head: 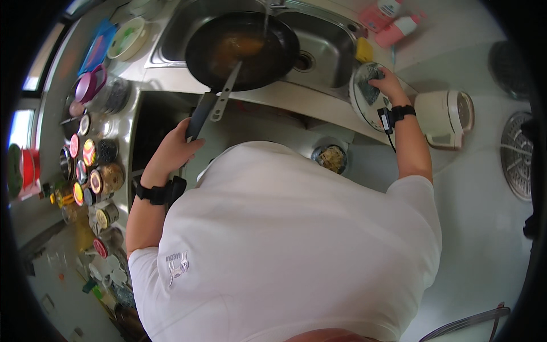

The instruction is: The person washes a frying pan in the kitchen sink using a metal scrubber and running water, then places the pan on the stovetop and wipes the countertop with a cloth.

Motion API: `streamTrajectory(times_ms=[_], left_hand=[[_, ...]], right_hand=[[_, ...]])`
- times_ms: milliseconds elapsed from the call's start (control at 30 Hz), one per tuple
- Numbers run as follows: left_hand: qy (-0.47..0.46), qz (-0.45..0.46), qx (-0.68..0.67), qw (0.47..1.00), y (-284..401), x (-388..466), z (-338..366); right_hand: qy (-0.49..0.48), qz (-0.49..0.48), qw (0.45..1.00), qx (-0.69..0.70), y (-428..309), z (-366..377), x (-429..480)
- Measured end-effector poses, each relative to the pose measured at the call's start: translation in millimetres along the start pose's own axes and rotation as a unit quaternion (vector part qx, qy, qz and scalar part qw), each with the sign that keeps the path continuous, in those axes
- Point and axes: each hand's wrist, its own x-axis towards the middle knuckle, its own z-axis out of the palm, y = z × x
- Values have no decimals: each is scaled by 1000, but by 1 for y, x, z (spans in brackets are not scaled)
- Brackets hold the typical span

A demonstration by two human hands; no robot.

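Note:
My left hand [173, 147] grips the dark handle [202, 112] of a black wok [243, 79]. The wok rests over the front of a double-bowl steel sink [327, 47], with brownish liquid [239, 47] inside. A thin stream of water [266, 21] runs from the tap into it. A metal utensil [225, 95], perhaps a spatula, lies in the wok with its handle over the rim. To the right, the fingers of my right hand [389, 87] touch a dark greenish thing [366, 81] on a white plate [362, 109]. Whether they grip it, I cannot tell.
A yellow sponge [364, 50] and pink pump bottles [397, 30] stand right of the sink. A cream-coloured appliance [442, 119] is beyond my right wrist. Several lidded jars [102, 179] crowd the left counter. Below the counter sits a bowl of pale scraps [332, 159].

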Motion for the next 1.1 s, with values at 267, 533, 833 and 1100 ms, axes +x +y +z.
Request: streamTrajectory(times_ms=[267,533,833,1100], left_hand=[[-2,-10,1,1000,1,2,-2],[-13,11,-42,999,-11,12,-24],[-43,-7,-45,998,6,17,-72],[-48,-48,72,995,48,28,-141]], right_hand=[[37,-438,890,-123,-170,91,-33],[-62,-622,775,-94,-275,179,-98],[44,-647,761,-39,-302,172,-82],[39,-414,788,454,-293,136,-43]])
